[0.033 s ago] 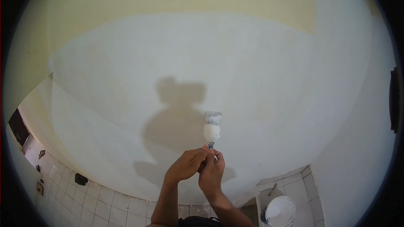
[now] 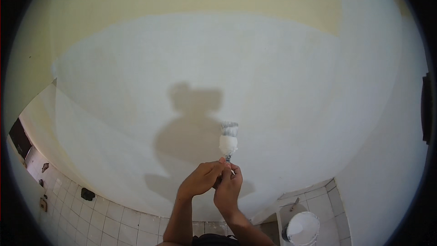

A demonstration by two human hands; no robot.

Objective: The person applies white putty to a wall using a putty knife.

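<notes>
A paintbrush [image 2: 228,144] stands upright in front of the wall, bristles up, its ferrule and bristles coated in white paint. My left hand [image 2: 203,177] and my right hand [image 2: 229,190] meet at its handle, fingers closed around the lower part. Most of the handle is hidden by my fingers. Behind them the wall [image 2: 282,82] is white below a curved edge and pale yellow above. Whether the bristles touch the wall I cannot tell.
At the lower right, a white paint bucket [image 2: 302,228] stands on a tiled ledge, with a small tool [image 2: 295,204] beside it. White tiles [image 2: 104,209] line the wall's foot, with a dark hole-like patch [image 2: 88,194] at left. A dark object [image 2: 426,109] is on the right wall.
The paintbrush has turned slightly in my fingers and its head has shifted a little down and left. My hands stay almost where they were.
</notes>
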